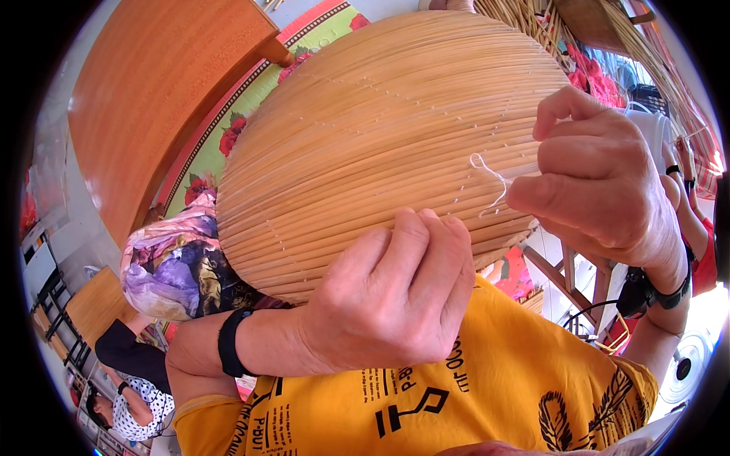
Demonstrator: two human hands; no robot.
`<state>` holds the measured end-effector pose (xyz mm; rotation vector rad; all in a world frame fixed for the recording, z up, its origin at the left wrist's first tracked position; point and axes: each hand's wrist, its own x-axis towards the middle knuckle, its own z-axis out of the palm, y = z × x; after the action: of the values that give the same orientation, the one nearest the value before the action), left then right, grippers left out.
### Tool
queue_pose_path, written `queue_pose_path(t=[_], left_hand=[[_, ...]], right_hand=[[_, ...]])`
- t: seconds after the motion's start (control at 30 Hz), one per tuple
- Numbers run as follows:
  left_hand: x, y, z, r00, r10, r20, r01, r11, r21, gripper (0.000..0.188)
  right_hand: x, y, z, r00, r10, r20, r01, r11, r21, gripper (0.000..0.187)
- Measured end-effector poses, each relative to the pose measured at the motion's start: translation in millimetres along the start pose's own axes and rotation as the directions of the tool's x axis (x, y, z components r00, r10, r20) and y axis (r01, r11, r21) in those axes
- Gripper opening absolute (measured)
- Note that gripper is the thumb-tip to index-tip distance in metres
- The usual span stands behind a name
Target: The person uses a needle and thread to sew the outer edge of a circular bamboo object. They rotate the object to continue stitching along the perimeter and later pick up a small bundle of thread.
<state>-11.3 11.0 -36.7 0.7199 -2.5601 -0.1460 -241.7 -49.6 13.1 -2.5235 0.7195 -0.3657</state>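
Observation:
A large rounded panel of tan reed-like slats (365, 129) lies in front of me, with rows of small white stitches across it. A loose white thread (487, 181) curls over its right part and runs up to my right hand (597, 178). That hand is closed, thumb and forefinger pinched at the end of the thread; whether a needle is in it I cannot see. My left hand (399, 292) is closed over the panel's near edge, knuckles up. Its fingertips are hidden, so what they grip does not show. Both wrists wear black bands.
An orange-brown wooden bench (163, 99) stands at the upper left beside a green floral mat (205, 148). Patterned purple cloth (171, 262) bulges at the panel's left rim. Loose reeds (517, 26) lie at the upper right. Another person (137, 403) sits at the lower left.

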Motion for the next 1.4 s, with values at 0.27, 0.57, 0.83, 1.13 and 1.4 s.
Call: queue_pose_path(t=[0.27, 0.57, 0.83, 1.13, 1.4], left_hand=[[0, 0, 0, 1.0, 0.003, -0.001, -0.003, 1.0, 0.0, 0.014], [-2, 1, 2, 0.999, 0.048, -0.014, -0.047, 0.999, 0.021, 0.015], [-7, 0, 3, 0.998, 0.059, -0.038, -0.057, 0.997, 0.043, 0.018], [11, -48, -52, 0.99, -0.14, 0.029, 0.142, 0.987, -0.075, 0.026], [14, -144, -98, 0.991, -0.128, 0.04, 0.134, 0.95, -0.282, 0.022]], right_hand=[[4, -2, -1, 1.0, 0.004, 0.008, -0.004, 1.0, -0.011, 0.025], [19, -4, -4, 0.979, -0.011, 0.202, 0.023, 0.998, -0.054, 0.021], [32, 5, 5, 0.927, 0.054, 0.371, -0.04, 0.998, -0.046, 0.018], [87, 6, -36, 0.953, 0.066, 0.297, -0.083, 0.996, 0.042, 0.002], [173, 42, -57, 0.931, 0.136, 0.338, -0.209, 0.959, 0.189, 0.012]])
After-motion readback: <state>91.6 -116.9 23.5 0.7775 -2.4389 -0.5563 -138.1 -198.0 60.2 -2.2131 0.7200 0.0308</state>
